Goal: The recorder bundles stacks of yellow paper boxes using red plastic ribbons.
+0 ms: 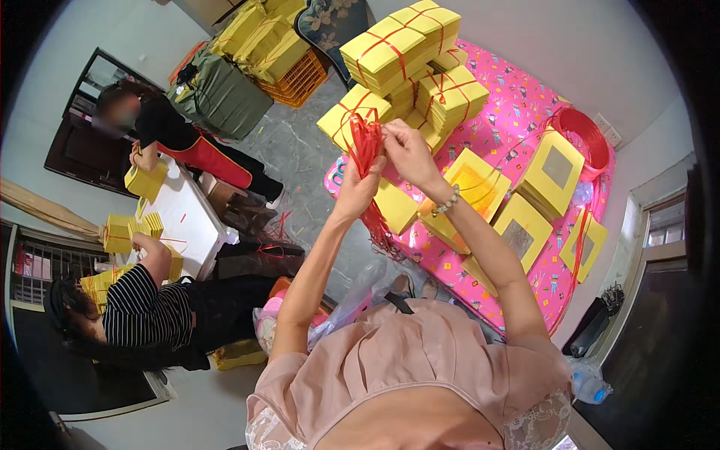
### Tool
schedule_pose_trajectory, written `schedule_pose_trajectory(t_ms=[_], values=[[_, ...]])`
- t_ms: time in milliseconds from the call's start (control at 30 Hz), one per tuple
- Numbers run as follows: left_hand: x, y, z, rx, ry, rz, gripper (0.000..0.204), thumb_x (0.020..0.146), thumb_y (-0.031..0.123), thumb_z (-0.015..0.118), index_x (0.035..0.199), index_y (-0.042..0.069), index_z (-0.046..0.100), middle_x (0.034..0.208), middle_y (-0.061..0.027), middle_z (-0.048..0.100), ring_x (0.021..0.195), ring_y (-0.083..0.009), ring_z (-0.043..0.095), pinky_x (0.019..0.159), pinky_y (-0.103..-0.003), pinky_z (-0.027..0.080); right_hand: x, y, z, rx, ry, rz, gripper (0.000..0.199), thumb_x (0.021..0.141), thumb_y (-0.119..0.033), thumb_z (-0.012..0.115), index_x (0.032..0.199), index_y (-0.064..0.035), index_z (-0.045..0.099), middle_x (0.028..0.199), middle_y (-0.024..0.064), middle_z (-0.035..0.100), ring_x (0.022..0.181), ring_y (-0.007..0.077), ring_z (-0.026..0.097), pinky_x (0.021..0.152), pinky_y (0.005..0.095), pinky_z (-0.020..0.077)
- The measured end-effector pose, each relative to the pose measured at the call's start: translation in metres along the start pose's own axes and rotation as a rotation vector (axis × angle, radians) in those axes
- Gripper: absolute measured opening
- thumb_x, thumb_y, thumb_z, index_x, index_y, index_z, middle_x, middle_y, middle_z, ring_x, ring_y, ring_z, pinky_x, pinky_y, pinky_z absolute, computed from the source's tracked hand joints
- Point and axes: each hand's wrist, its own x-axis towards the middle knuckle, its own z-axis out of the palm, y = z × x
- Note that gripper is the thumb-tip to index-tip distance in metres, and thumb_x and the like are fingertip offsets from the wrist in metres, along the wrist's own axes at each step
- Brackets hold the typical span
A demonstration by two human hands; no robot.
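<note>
Above the near left corner of the pink table, my left hand [358,191] is closed around a thick bundle of red plastic ribbons [366,141]. Looped ends stand up over the fist, and long tails hang below it. My right hand [411,154] meets the bundle's upper right side, its thumb and fingers pinched on the ribbon; its fingertips are partly hidden. Just behind the hands, stacks of yellow paper [442,101] stand tied with red ribbon. A loose yellow stack [394,204] lies beside my left wrist, and printed yellow paper piles [471,187] lie under my right forearm.
A pink patterned cloth [517,120] covers the table. A coil of red strap [592,142] rests at its right. Two people work at a white table [191,217] on the left with yellow paper. An orange crate [296,79] stands at the back, and a plastic bottle [592,390] lies lower right.
</note>
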Motion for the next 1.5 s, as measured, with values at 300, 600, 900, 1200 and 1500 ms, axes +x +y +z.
schedule_pose_trajectory(t_ms=[300,600,900,1200,1500], values=[[0.008,-0.016,-0.004,-0.006,-0.017,-0.054,0.008,0.087,0.009,0.043,0.090,0.008,0.050,0.067,0.0067,0.042,0.054,-0.0017,0.036,0.045,-0.020,0.030,-0.001,-0.002,0.005,-0.146,0.115,-0.098,0.016,0.084,-0.009,0.049,0.085,0.0036,0.059,0.082,0.0117,0.053,0.080,0.0221,0.053,0.072,0.0306,0.0418],[0.019,0.063,-0.021,-0.205,0.237,0.276,0.028,0.094,0.032,0.043,0.083,0.007,0.047,0.084,-0.0033,0.049,0.078,-0.0132,0.048,0.076,-0.028,0.040,-0.008,-0.019,0.041,0.085,-0.063,-0.240,0.056,0.085,-0.045,0.052,0.121,-0.0032,0.040,0.089,0.0187,0.059,0.085,0.0331,0.058,0.075,0.0405,0.0451],[-0.048,0.186,-0.076,-0.895,-0.047,0.340,0.016,0.095,0.013,0.037,0.080,0.008,0.038,0.057,0.0036,0.026,0.043,-0.0043,0.023,0.037,-0.019,0.019,-0.054,-0.027,0.074,0.324,-0.755,-0.126,0.034,0.080,-0.031,0.064,0.098,-0.0041,0.053,0.080,0.0127,0.062,0.073,0.0219,0.061,0.064,0.0329,0.0458],[-0.179,0.204,-0.248,-0.636,0.227,0.581,0.024,0.095,0.011,0.034,0.071,0.010,0.033,0.056,0.0041,0.023,0.040,-0.0050,0.016,0.036,-0.021,0.015,-0.093,-0.059,-0.001,0.123,-0.283,-0.222,0.037,0.082,-0.032,0.061,0.105,-0.0026,0.056,0.099,0.0127,0.056,0.101,0.0192,0.051,0.092,0.0341,0.0375],[-0.187,0.146,-0.239,-0.593,0.373,0.391,0.019,0.096,0.013,0.032,0.087,0.002,0.043,0.059,0.0030,0.023,0.043,-0.0059,0.015,0.038,-0.022,0.015,-0.114,-0.098,-0.019,-0.219,-0.213,-0.596,0.018,0.080,-0.012,0.054,0.096,-0.0043,0.057,0.094,0.0120,0.059,0.093,0.0287,0.056,0.081,0.0349,0.0452]])
